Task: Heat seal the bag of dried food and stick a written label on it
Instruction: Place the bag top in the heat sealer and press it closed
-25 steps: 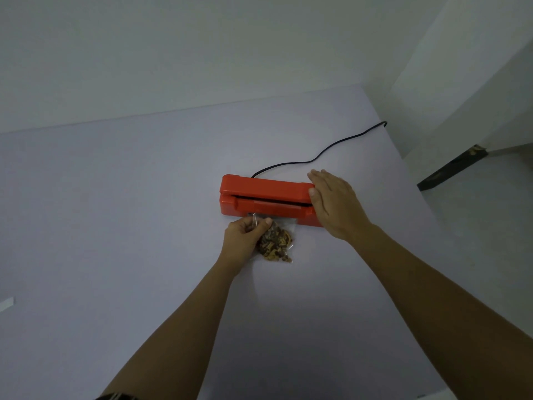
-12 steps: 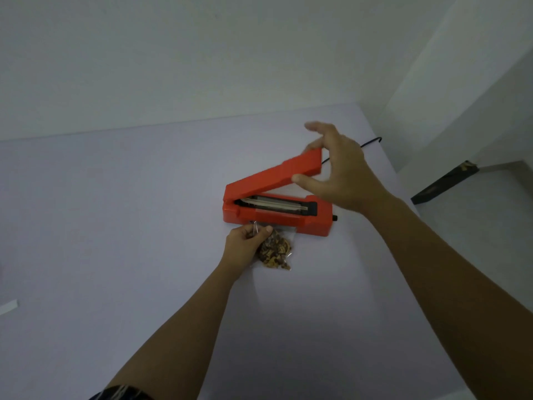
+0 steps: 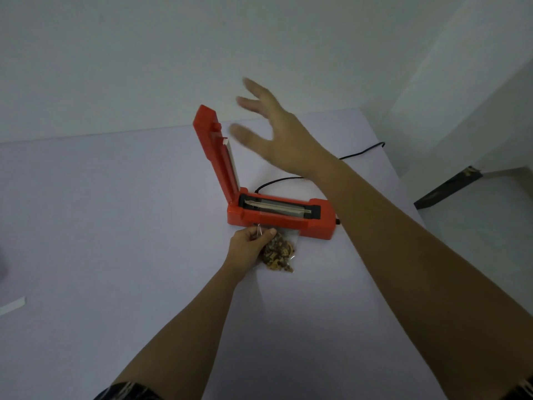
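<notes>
**Bag at the open sealer**

The clear bag of dried food [image 3: 278, 254] lies on the pale table [image 3: 115, 226], its top edge laid across the sealing strip of the red heat sealer [image 3: 281, 216]. The left hand [image 3: 249, 245] pinches the bag's upper left corner. The sealer's lid [image 3: 216, 151] stands raised, nearly upright. Beside it the right hand [image 3: 277, 131] hangs in the air, fingers spread, holding nothing. A black cord [image 3: 360, 151] trails behind.

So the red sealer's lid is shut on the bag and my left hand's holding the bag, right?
Not quite. The head view shows the sealer's lid raised nearly upright, not shut. The left hand does hold the bag at the sealer's base; the right hand hovers open.
</notes>
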A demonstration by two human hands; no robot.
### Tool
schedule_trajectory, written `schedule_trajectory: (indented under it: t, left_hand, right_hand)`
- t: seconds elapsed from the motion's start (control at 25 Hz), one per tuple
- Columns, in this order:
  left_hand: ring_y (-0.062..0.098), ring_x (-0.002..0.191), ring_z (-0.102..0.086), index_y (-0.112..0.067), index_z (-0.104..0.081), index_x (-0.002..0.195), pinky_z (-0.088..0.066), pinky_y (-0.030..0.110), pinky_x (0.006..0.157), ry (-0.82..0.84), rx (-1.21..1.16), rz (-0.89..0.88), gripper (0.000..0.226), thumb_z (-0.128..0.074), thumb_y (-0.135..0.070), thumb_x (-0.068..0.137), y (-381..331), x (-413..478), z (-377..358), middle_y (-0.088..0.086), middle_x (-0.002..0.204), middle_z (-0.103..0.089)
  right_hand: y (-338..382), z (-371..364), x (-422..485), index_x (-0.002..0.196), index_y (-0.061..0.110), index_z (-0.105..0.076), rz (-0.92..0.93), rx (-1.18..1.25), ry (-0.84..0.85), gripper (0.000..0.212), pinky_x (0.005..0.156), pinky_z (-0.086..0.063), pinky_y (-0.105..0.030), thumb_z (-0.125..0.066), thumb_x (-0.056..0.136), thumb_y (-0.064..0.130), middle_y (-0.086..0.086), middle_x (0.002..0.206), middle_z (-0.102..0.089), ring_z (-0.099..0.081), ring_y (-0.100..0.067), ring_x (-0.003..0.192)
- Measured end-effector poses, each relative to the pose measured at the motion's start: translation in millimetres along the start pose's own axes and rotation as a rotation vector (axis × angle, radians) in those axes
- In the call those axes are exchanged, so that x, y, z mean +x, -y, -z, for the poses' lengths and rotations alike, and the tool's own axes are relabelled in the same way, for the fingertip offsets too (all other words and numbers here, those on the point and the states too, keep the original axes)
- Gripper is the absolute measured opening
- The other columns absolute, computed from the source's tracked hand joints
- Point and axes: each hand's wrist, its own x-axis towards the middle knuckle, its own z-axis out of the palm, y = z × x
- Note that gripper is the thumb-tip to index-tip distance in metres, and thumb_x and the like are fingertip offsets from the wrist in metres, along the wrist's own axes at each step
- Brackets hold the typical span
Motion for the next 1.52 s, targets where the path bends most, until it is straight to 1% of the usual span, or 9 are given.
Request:
schedule_trajectory:
  t: [0.16,0.28,0.4,0.48,0.64,0.8,1.04,1.2,1.52]
  left_hand:
    - [0.022,0.087,-0.066,-0.008,-0.067,0.08,-0.056,0.028,0.072,-0.016,0.004,0.01,0.017,-0.066,-0.025,0.084,-6.0,-4.1,-1.4,0.008,0.087,-0.071]
    - [0.021,0.091,-0.066,-0.017,-0.067,0.083,-0.055,0.036,0.081,-0.059,0.016,-0.005,0.01,-0.063,-0.026,0.085,-11.4,-9.2,-5.7,0.006,0.092,-0.071]
    - [0.016,0.091,-0.063,-0.027,-0.061,0.086,-0.052,0.032,0.08,-0.112,0.05,0.002,0.008,-0.054,-0.028,0.089,-20.5,-14.2,-14.8,-0.001,0.094,-0.067]
    - [0.015,0.087,-0.061,-0.026,-0.06,0.083,-0.05,0.031,0.079,-0.201,0.132,-0.001,0.018,-0.049,-0.036,0.092,-29.0,-12.8,-19.2,-0.003,0.09,-0.065]
    - [0.023,0.079,-0.06,-0.009,-0.063,0.087,-0.05,0.034,0.078,-0.317,0.439,-0.073,0.028,-0.048,-0.031,0.093,-44.4,-8.6,-22.6,0.004,0.081,-0.063]
    - [0.024,0.072,-0.061,-0.009,-0.06,0.076,-0.052,0.032,0.07,-0.388,0.535,-0.045,0.021,-0.052,-0.023,0.09,-54.9,-6.5,-27.4,0.005,0.074,-0.061]
    - [0.026,0.07,-0.061,-0.006,-0.061,0.085,-0.051,0.033,0.064,-0.434,0.666,-0.104,0.018,-0.05,-0.019,0.09,-61.7,-12.4,-35.5,0.008,0.077,-0.062]
    - [0.023,0.064,-0.06,-0.009,-0.056,0.078,-0.051,0.032,0.06,-0.44,0.694,-0.169,0.019,-0.05,-0.02,0.092,-64.2,-16.6,-38.5,0.004,0.071,-0.059]
    - [0.019,0.064,-0.059,-0.008,-0.058,0.084,-0.052,0.031,0.064,-0.42,0.662,-0.268,0.024,-0.048,-0.028,0.095,-54.9,-21.3,-34.6,0.001,0.074,-0.06]
  right_hand:
    - [-89.3,17.1,-55.1,0.143,0.02,-0.025,-0.33,-0.003,-0.152,0.062,0.111,-0.024,-0.028,-0.047,0.091,0.045,0.003,0.148,-0.036,-0.031,-0.008,0.135]
    - [-140.6,20.9,-98.3,0.146,0.014,-0.016,-0.467,-0.202,-0.001,0.084,0.112,-0.018,-0.03,-0.067,0.081,0.029,-0.005,0.155,-0.019,-0.018,-0.018,0.142]
    - [-160.7,12.5,-111.2,0.147,0.012,-0.002,-0.434,-0.487,0.142,0.119,0.117,-0.012,-0.044,-0.076,0.063,0.054,-0.007,0.157,-0.005,-0.008,-0.022,0.144]
    - [-164.5,6.7,-109.6,0.146,0.012,0.001,-0.426,-0.565,0.147,0.128,0.116,-0.008,-0.047,-0.072,0.057,0.066,-0.007,0.157,-0.003,-0.006,-0.021,0.144]
    - [-170.6,0.5,-105.5,0.146,0.01,-0.006,-0.408,-0.635,0.121,0.117,0.116,-0.006,-0.045,-0.072,0.063,0.06,-0.008,0.156,-0.013,-0.012,-0.02,0.143]
    - [-173.7,-1.6,-106.0,0.145,0.01,-0.014,-0.391,-0.636,0.072,0.108,0.116,-0.008,-0.044,-0.073,0.066,0.054,-0.009,0.154,-0.021,-0.018,-0.021,0.142]
    - [-173.3,-2.0,-105.3,0.145,0.01,-0.012,-0.396,-0.671,0.075,0.108,0.117,-0.004,-0.043,-0.073,0.067,0.053,-0.008,0.155,-0.018,-0.016,-0.019,0.143]
    - [-173.6,-2.4,-105.9,0.145,0.011,-0.01,-0.401,-0.667,0.072,0.109,0.117,-0.002,-0.042,-0.073,0.067,0.053,-0.007,0.156,-0.016,-0.014,-0.018,0.143]
    - [-175.2,-3.5,-107.8,0.146,0.012,-0.009,-0.39,-0.669,0.055,0.109,0.117,-0.001,-0.042,-0.072,0.067,0.055,-0.006,0.156,-0.015,-0.014,-0.017,0.143]
